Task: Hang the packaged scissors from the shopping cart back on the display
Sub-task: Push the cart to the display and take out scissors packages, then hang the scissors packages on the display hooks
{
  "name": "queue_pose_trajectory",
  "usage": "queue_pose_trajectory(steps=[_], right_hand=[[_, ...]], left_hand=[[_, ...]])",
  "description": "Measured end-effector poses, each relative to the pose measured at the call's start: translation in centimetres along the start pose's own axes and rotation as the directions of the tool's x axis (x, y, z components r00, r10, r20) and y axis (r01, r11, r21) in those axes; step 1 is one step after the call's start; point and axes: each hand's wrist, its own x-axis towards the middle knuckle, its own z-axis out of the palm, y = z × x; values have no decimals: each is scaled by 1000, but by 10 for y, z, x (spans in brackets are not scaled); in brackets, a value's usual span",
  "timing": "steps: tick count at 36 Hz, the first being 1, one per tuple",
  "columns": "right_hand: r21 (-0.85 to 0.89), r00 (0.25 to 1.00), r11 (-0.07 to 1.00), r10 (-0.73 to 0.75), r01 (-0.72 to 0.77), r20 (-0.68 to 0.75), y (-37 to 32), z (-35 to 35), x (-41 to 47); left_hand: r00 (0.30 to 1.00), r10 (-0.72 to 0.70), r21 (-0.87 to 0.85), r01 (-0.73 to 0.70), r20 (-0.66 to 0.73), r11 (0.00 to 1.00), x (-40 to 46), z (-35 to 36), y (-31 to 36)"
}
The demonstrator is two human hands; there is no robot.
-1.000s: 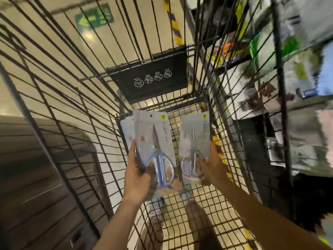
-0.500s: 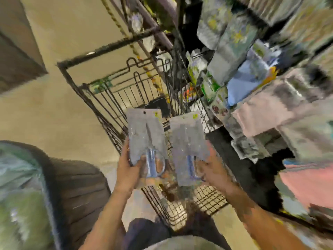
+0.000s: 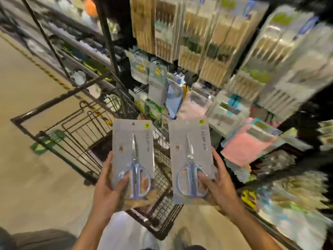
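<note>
Blurred display racks (image 3: 207,42) of packaged goods are seen beyond a wire shopping cart (image 3: 75,134). 2 grey carded packs of blue-handled scissors are held upright above it: the left pack (image 3: 133,148) is gripped by the left hand (image 3: 110,188), the right pack (image 3: 191,152) by the right hand (image 3: 218,184), thumbs pressed on the clear blisters.

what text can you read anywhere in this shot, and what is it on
"LEAFAUM", uncertain: runs down the right scissors pack.
Same word on the left scissors pack: too blurred to read.
Yellow corner logos on both packs: too small.
Green floor marking: no readable words.
Shelf goods: too blurred.
</note>
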Motion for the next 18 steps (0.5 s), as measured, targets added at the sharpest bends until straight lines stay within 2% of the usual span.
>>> queue_pose_trajectory(steps=[6, 14, 18], right_hand=[[-57, 964, 990, -142, 132, -226, -16, -55, -40], [36, 905, 982, -157, 186, -394, -27, -164, -124], [5, 853, 973, -200, 230, -481, -34, -228, -176]], left_hand=[[986, 94, -4, -94, 141, 996, -11, 51, 37], [931, 237, -121, -211, 277, 970, -65, 162, 78], [889, 329, -140, -299, 318, 944, -100, 228, 93]])
